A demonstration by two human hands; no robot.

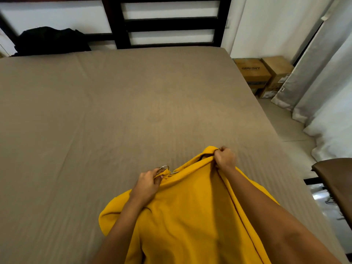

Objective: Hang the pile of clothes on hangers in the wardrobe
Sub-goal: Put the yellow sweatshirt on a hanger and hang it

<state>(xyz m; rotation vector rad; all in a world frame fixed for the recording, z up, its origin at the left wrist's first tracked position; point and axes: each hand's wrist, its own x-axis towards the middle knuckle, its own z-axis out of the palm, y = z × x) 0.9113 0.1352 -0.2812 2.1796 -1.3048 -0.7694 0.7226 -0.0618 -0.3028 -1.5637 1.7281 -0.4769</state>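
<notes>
Yellow shirt [190, 216] is lying spread over the near part of the bed [114, 111], its top lifted by both hands. The left hand [146, 184] is pinching the neckline and the metal hanger hook [164, 167] between curled fingers and thumb, while the right hand [224, 158] is gripping a bunched fold of fabric in tightly curled fingers. Farther off, a pile of black clothes [51, 40] is sitting against the headboard [171, 23].

Tan bed [133, 101], cardboard boxes [252, 70] (floor), curtains [304, 77]
</notes>
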